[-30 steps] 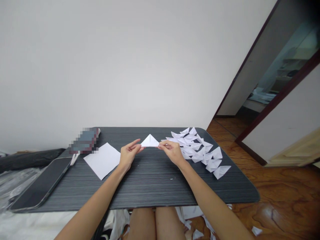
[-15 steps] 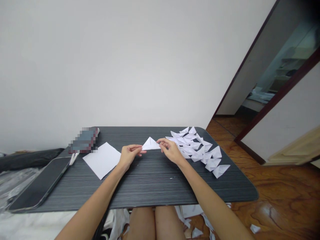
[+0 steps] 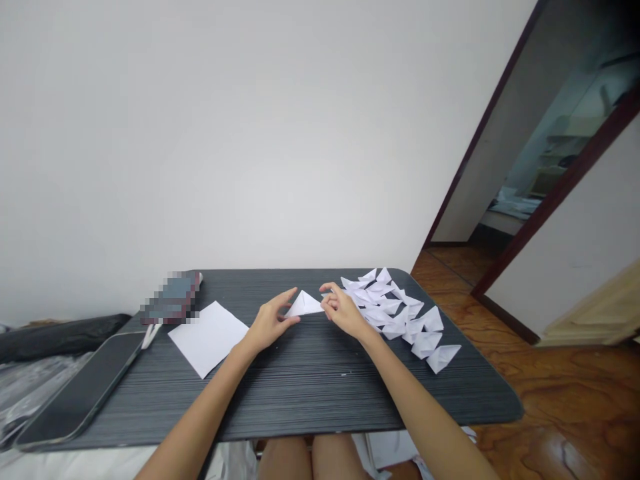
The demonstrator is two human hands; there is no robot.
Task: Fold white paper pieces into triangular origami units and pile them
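A small white folded paper boat (image 3: 304, 303) with a peaked middle is between my hands, over the dark table. My left hand (image 3: 270, 321) is open around its left end, thumb and fingers apart. At the right corner is my right hand (image 3: 343, 311), its lower fingers curled against the paper and its index finger raised. The fingers partly hide that corner. Many similar folded paper boats (image 3: 395, 310) lie in a cluster just right of my right hand. A flat white square sheet (image 3: 209, 339) lies left of my left hand.
A phone (image 3: 83, 387) lies at the dark table's (image 3: 300, 400) left edge, near a blurred-out dark object (image 3: 173, 298) with a white cable (image 3: 150, 333). A white wall stands behind the table. Paper scraps (image 3: 395, 450) are below its front edge. A doorway opens at the right.
My left fingers have let go of the paper boat's left corner and spread apart. My right index finger has lifted. The view has tilted up slightly, so the table sits lower.
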